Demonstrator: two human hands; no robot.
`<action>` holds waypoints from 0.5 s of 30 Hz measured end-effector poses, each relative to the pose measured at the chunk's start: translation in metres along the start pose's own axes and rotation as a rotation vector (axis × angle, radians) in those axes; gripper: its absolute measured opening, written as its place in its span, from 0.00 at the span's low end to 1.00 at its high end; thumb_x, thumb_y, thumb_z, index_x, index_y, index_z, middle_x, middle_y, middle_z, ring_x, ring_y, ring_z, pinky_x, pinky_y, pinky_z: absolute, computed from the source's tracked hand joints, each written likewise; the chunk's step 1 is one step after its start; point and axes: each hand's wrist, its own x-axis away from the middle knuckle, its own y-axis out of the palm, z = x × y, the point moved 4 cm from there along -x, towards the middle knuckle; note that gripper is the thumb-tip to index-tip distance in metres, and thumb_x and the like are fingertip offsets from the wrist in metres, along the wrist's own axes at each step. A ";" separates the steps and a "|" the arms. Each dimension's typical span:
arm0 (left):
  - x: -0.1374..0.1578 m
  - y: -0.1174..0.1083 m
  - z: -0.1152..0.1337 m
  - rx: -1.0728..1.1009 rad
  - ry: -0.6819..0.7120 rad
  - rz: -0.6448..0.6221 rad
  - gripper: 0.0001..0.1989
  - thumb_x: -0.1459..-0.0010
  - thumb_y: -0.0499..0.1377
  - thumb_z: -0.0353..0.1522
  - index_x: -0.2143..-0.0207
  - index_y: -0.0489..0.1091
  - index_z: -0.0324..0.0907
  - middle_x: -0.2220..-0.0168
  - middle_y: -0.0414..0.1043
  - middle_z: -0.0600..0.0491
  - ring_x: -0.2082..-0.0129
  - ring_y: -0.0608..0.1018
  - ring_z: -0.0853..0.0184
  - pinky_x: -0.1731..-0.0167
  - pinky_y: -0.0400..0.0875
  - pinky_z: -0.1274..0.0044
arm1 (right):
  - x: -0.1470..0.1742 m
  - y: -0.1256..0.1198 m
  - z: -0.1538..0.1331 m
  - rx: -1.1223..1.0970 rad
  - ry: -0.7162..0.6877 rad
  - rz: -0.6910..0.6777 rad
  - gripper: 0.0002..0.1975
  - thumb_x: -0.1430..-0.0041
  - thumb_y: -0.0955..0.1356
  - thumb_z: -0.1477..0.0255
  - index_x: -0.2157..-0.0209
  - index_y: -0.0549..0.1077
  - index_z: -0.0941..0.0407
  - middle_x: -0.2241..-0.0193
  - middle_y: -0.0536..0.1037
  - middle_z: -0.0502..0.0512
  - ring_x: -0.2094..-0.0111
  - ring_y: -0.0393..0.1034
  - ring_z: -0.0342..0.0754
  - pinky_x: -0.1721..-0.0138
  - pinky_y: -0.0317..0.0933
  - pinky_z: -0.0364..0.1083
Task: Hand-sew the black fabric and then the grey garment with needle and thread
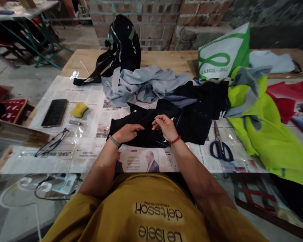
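One left hand (127, 132) and one right hand (166, 127) work over a crumpled black cloth garment (145, 116), apparently unfinished. Both grips look half-curled; I cannot tell what they hold.

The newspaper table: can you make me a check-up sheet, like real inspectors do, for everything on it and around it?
Surface: wooden table, largely covered with newspaper.
Work things: black cloth, crumpled; scissors lying to its right.
Clutter: phone, yellow pad, glasses, black bag, grey cloth; bright yellow garment hanging over the near edge.
Hands: left hand and right hand over the black cloth; right fingers bent, anything pinched too small to tell.
Cables: white cable, below the table at left.
Surroundings: brick wall behind; another table at far left.
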 end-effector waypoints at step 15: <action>-0.009 0.016 0.005 0.086 -0.029 0.197 0.07 0.51 0.61 0.32 0.70 0.76 0.40 0.69 0.76 0.54 0.69 0.75 0.69 0.66 0.67 0.80 | 0.001 -0.006 -0.001 0.220 -0.125 0.088 0.05 0.45 0.65 0.67 0.66 0.70 0.53 0.75 0.75 0.46 0.79 0.70 0.40 0.78 0.60 0.40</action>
